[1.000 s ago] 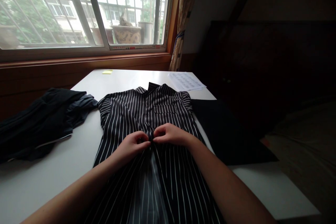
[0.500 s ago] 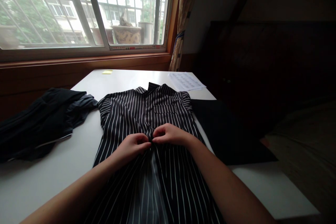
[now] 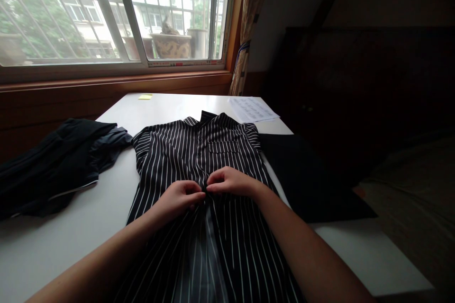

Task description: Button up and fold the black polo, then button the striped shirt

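Observation:
A black shirt with white stripes (image 3: 170, 151) lies front side up, its collar pointing away from me toward the window. My left hand (image 3: 183, 196) pinches the front placket from the left, thumb and fingers closed on the cloth. From the right, my right hand (image 3: 227, 181) grips the same placket, its fingertips almost meeting the left ones. Above the hands the front is closed; below them the two edges part and the greyish inside shows. Any button between the fingertips is hidden.
Dark clothes (image 3: 64, 161) lie heaped on the white table (image 3: 117, 109) at left. A flat black cloth (image 3: 305, 175) extends right of the shirt. Printed sheets (image 3: 252, 110) and a yellow sticky note (image 3: 145, 97) are at the back, below a barred window (image 3: 142, 19).
Almost nothing differs. Both hands stay at the same spot on the placket, with only a very slight shift of the left fingers.

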### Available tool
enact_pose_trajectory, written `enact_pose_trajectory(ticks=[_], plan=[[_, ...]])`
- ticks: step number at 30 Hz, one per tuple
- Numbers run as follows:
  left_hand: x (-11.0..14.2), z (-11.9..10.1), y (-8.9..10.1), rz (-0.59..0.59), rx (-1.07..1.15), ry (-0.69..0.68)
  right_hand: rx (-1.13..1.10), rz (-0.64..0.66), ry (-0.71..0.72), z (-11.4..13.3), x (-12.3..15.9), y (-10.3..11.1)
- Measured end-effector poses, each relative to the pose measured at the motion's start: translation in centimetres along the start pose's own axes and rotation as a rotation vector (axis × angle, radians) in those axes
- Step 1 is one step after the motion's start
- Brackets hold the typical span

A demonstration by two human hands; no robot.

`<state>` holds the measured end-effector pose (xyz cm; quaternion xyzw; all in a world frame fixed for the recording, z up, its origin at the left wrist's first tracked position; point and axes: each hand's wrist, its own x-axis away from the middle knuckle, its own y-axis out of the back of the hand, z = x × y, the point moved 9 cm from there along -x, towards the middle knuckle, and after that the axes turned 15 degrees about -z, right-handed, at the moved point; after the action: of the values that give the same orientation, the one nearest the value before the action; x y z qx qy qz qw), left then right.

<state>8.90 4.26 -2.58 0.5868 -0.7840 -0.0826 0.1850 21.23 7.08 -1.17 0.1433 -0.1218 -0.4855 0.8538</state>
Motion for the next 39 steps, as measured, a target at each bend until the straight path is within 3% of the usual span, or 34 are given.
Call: enact_pose_trajectory(ticks=[13,31,39], plan=[[0.0,0.2,-0.2,-0.021,0.064,0.074,-0.054,-0.023,0.028,0.2,-0.1,-0.3],[0.3,0.0,0.1,-0.044,0.054,0.099,-0.162,-0.005,-0.080,-1.0,-0.2,-0.2],[0.1,0.1,0.1,-0.045,0.045,0.066,-0.190,0.006,-0.055,-1.7,-0.5,-0.1]])
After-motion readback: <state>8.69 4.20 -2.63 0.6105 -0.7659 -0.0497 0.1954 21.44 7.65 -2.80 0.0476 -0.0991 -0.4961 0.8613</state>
